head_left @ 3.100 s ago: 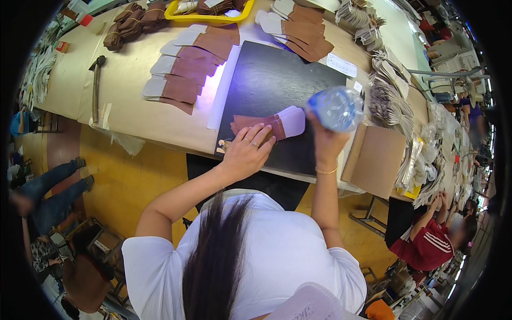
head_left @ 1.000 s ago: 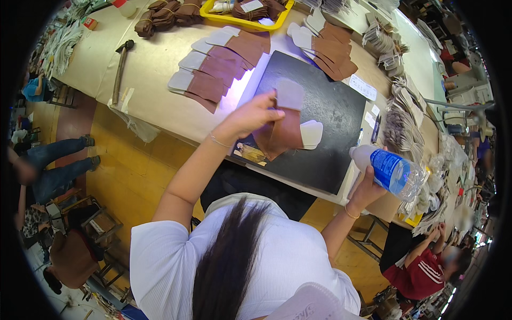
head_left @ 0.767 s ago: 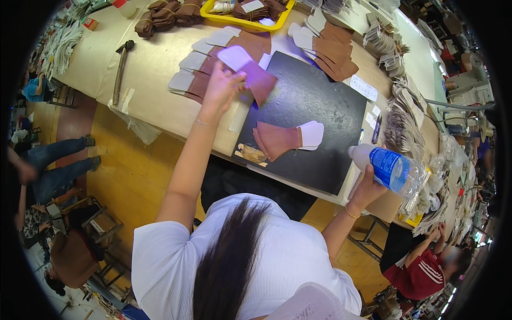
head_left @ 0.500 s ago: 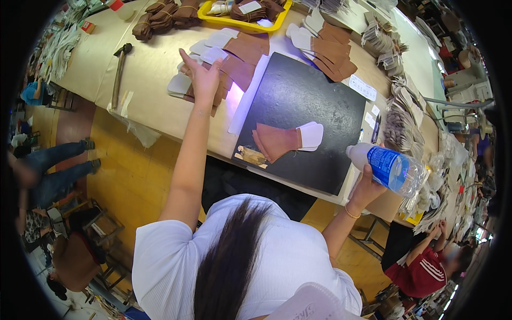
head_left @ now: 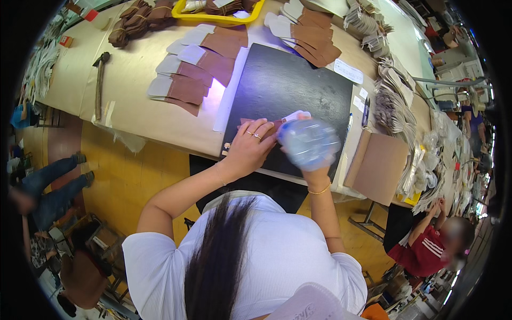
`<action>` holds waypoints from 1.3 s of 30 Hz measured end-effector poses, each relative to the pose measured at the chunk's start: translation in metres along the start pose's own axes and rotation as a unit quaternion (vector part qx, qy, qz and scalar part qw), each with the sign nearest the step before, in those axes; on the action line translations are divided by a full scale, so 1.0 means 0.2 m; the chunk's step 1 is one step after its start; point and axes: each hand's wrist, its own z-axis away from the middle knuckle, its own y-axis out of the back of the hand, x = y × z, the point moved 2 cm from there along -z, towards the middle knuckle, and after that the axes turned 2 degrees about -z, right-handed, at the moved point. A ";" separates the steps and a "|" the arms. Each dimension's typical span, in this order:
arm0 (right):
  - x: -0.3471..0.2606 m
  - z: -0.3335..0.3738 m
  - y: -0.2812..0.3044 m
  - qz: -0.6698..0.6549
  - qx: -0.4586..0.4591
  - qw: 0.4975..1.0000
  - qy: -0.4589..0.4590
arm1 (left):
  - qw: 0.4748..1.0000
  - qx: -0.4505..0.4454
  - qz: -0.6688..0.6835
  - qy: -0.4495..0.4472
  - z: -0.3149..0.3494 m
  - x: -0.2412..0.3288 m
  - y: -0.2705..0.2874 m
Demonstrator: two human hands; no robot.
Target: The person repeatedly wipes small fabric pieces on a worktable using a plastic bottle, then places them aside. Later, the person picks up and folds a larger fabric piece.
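My left hand (head_left: 249,148) rests over a brown leather piece (head_left: 277,124) on a black board (head_left: 290,80). Its fingers are bent together across the piece, hiding most of it. The white end of the piece shows beyond them. Beside it, my right hand (head_left: 318,175) is closed round a clear plastic bottle (head_left: 310,143), which is tilted and blurred by motion. The bottle's neck end is close to my left fingers; whether it touches them I cannot tell. Left of the board lie overlapping brown pieces with white ends (head_left: 184,88).
More brown pieces (head_left: 309,40) fan out behind the board. A yellow tray (head_left: 218,19) and tied brown bundles (head_left: 122,34) stand at the back. A hammer (head_left: 99,85) lies left; pale stacks (head_left: 394,109) and a cardboard piece (head_left: 380,165) are right. A person in red (head_left: 426,242) sits far right.
My left hand has come from the left pieces to the one on the board. My right hand has carried the bottle leftward over the board.
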 end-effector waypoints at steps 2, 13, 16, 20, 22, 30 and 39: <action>0.09 -0.03 0.09 0.162 0.035 0.986 0.036 | 1.000 -0.002 -0.012 -0.005 0.01 0.00 -0.02; -0.06 -0.11 -0.02 0.079 0.082 0.992 0.045 | 0.999 -0.029 -0.041 -0.011 0.02 0.00 -0.02; 0.03 -0.21 0.17 0.075 0.184 0.978 -0.068 | 0.999 -0.015 -0.034 -0.011 0.03 0.01 -0.04; 0.00 -0.21 0.13 0.068 0.152 0.985 -0.043 | 0.999 -0.011 -0.039 -0.004 0.02 0.01 -0.03; -0.07 -0.19 0.01 0.082 0.071 0.992 0.070 | 0.999 -0.011 -0.042 -0.004 0.02 0.02 -0.03; 0.04 -0.23 0.23 0.049 0.190 0.971 -0.139 | 0.998 -0.010 -0.054 0.001 0.02 0.02 -0.04; 0.07 0.00 0.21 0.064 0.138 0.988 -0.040 | 0.997 -0.017 -0.072 -0.009 0.03 0.02 -0.04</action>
